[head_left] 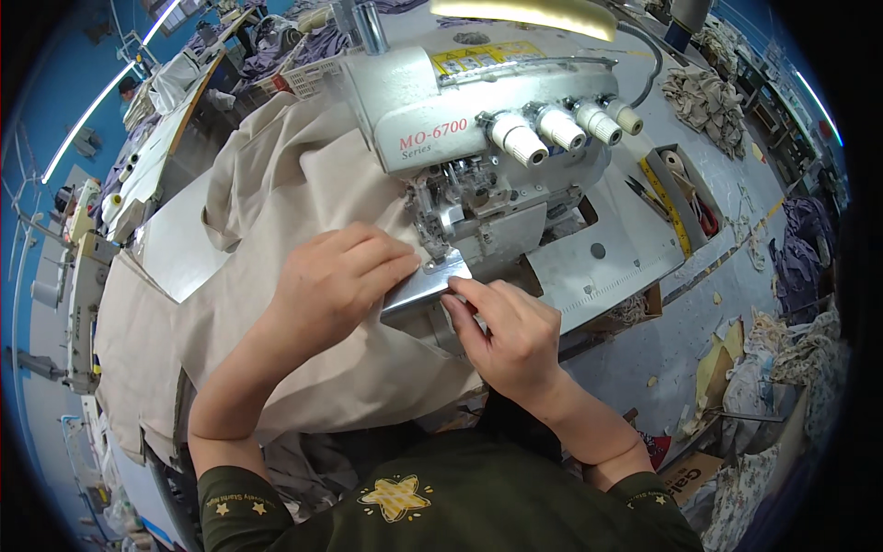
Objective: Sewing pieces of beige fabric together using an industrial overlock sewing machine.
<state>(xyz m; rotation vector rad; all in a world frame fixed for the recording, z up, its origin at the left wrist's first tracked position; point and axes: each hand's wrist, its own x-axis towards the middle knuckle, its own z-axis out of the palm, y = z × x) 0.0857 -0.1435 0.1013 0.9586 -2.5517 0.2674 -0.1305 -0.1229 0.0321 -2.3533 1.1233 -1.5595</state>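
A white overlock sewing machine [552,170] stands before me, its presser foot [438,247] above a shiny metal plate [418,289]. Wide beige fabric [317,189] lies bunched left of the machine and drapes over the near edge toward my lap. My left hand [345,273] is closed at the fabric beside the presser foot, with fingers bent together and the thumb hidden. Just right of the plate, my right hand [510,333] makes a pinch with thumb and index finger at the plate's corner. Whatever lies between those fingertips is too small to make out.
Right of the machine, a box [690,189] holds tools, with a yellow tape measure [664,198] along it. Fabric scraps [704,106] lie at the far right. A lamp [524,14] hangs over the machine. More cloth heaps [800,258] edge the right side.
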